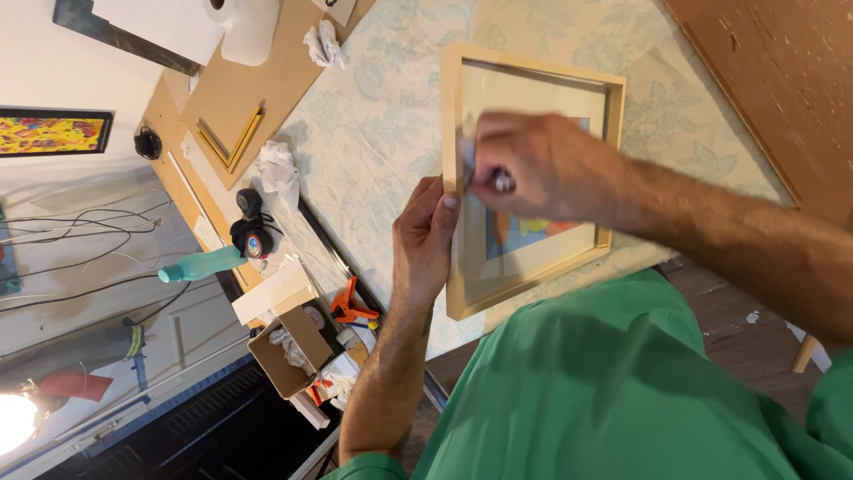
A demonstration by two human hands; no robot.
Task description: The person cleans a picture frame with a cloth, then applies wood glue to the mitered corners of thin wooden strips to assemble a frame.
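A light wooden picture frame [533, 76] lies flat on a pale floral cloth [391, 116], with a colourful picture under its glass. My left hand [426, 236] grips the frame's left rail, fingers wrapped over the edge. My right hand [533, 164] is blurred over the glass, closed on a small pale cloth or tissue pressed against the pane. A ring shows on that hand.
Crumpled tissues [277, 166] lie left of the frame. A paper towel roll [244, 27], frame corner samples [233, 140], a tape measure [253, 238], a teal spray bottle [203, 265], an orange clamp [349, 304] and a small cardboard box [289, 351] sit along the left. A brown board [773, 80] leans at right.
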